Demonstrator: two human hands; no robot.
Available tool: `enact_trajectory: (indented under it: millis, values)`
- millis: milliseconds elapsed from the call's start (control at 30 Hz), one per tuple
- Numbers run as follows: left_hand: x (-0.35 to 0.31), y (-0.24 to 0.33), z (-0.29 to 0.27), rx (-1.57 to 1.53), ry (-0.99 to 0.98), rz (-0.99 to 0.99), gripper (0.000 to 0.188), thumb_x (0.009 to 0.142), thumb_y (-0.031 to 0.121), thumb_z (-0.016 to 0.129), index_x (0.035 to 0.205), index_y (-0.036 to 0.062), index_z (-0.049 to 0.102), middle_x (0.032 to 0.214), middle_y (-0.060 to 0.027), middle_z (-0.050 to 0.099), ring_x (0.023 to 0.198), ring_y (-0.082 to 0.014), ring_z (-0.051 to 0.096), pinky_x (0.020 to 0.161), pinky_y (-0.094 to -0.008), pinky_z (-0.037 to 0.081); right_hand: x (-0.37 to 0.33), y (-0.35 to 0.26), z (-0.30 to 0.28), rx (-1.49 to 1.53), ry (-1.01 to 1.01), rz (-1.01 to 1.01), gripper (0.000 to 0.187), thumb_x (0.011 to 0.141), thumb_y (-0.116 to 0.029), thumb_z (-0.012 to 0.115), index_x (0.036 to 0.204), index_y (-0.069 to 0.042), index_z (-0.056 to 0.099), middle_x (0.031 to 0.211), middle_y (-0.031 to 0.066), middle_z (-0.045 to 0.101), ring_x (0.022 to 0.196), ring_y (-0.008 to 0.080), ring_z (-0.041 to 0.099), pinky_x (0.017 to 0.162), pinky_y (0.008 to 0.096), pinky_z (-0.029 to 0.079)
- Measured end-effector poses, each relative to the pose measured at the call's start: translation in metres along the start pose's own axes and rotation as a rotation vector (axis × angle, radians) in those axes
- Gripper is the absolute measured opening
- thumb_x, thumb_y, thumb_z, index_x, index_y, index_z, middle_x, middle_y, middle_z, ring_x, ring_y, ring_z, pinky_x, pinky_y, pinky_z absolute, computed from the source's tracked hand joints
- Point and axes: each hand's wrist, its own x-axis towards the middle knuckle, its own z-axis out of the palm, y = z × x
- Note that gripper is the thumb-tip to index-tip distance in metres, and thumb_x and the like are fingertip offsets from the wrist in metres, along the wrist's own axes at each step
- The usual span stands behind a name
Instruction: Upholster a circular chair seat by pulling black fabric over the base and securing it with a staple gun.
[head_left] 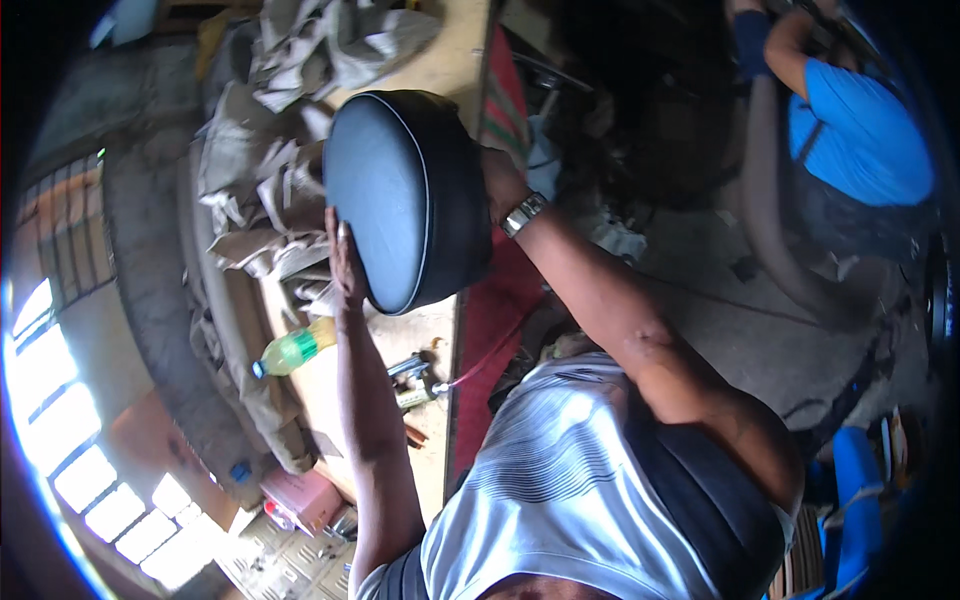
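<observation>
A round padded seat cushion (405, 200) with a dark blue-black cover and a thin piped edge is held up on its side above a wooden workbench (450, 60). My left hand (345, 265) presses flat against the cushion's lower left rim. My right hand (500, 180), with a metal watch on its wrist, grips the opposite rim from behind; its fingers are partly hidden by the cushion.
Several grey fabric scraps (270, 190) lie piled on the bench. A green bottle (290, 350) and a metal air tool (412, 380) with a red hose lie nearer me. A person in a blue shirt (860, 130) is at the upper right. A blue chair (860, 490) stands at the lower right.
</observation>
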Motion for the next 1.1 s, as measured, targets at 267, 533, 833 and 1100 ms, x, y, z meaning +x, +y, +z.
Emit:
enact_trajectory:
  millis: [267,533,833,1100]
  values:
    - [0.010,0.015,-0.061,-0.027,-0.234,-0.026,0.069,0.109,0.050,0.027,0.157,0.0002,0.030,0.158,-0.0169,0.040,0.145,-0.0255,0.038,0.120,-0.0383,0.028,-0.007,0.037,0.129,-0.361,0.443,-0.267,0.032,0.101,-0.023,0.050,0.105,0.003,0.068,0.093,0.0170,0.071,0.082,0.0249,0.069,0.074,0.0416,0.056]
    - [0.015,0.132,-0.050,-0.528,-0.041,-0.031,0.074,0.108,0.054,0.028,0.160,0.0017,0.024,0.159,-0.0155,0.038,0.146,-0.0230,0.036,0.121,-0.0358,0.024,-0.005,0.049,0.129,-0.492,0.386,-0.316,0.049,0.102,-0.043,0.057,0.103,0.004,0.069,0.090,0.0118,0.072,0.079,0.0206,0.069,0.071,0.0391,0.056]
    - [0.016,0.106,-0.051,-0.387,-0.070,0.058,0.086,0.103,0.064,0.034,0.162,0.0041,0.015,0.160,-0.0174,0.035,0.145,-0.0264,0.038,0.119,-0.0373,0.029,0.000,0.048,0.127,-0.439,0.365,-0.314,0.048,0.101,-0.042,0.058,0.103,0.004,0.069,0.091,0.0130,0.071,0.078,0.0235,0.070,0.071,0.0401,0.057]
    - [0.010,0.107,-0.048,-0.416,-0.033,0.063,0.080,0.105,0.057,0.032,0.163,0.0047,0.015,0.163,-0.0187,0.031,0.149,-0.0272,0.031,0.122,-0.0377,0.023,-0.003,0.051,0.127,-0.390,0.363,-0.263,0.046,0.102,-0.040,0.055,0.107,0.004,0.068,0.096,0.0139,0.071,0.083,0.0237,0.069,0.073,0.0393,0.056]
